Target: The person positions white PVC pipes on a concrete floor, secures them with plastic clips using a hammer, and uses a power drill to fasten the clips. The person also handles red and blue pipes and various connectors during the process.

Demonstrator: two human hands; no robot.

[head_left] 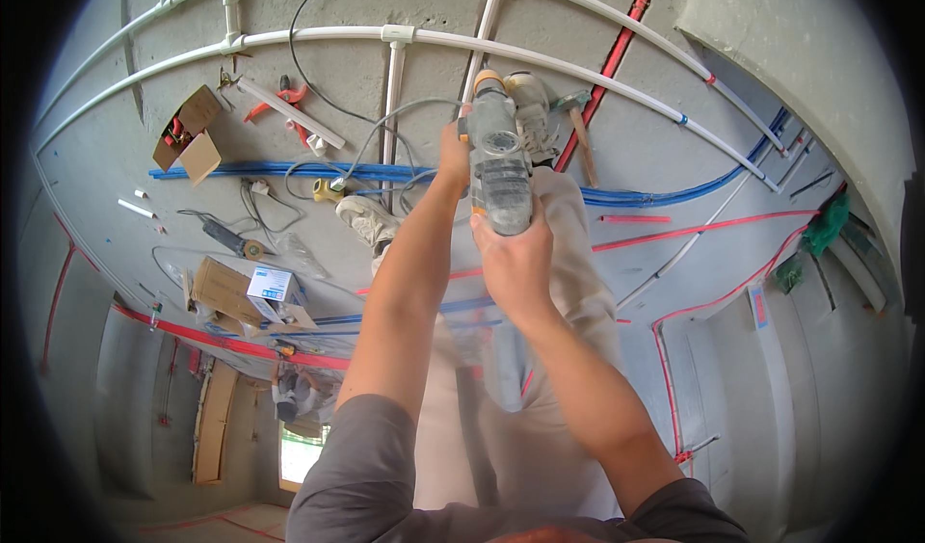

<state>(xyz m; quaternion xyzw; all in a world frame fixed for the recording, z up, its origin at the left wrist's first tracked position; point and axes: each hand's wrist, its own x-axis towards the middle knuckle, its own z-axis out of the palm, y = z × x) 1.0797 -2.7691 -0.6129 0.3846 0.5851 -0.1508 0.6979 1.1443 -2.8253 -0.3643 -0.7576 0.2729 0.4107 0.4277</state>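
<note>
Both of my hands are on a dusty grey rotary hammer with an orange ring at its far end. My left hand is closed around the left side of the tool, most of its fingers hidden behind it. At the near end, my right hand wraps round the rear of the body. The bit, if there is one, cannot be seen. A hammer with a wooden handle lies just right of the tool, close to my dusty right shoe. My left shoe stands to the left.
White pipes and blue pipes cross the concrete floor. An angle grinder, loose cables, red pipe cutters and cardboard boxes lie at left. Red conduit runs past at right. Another person is at lower left.
</note>
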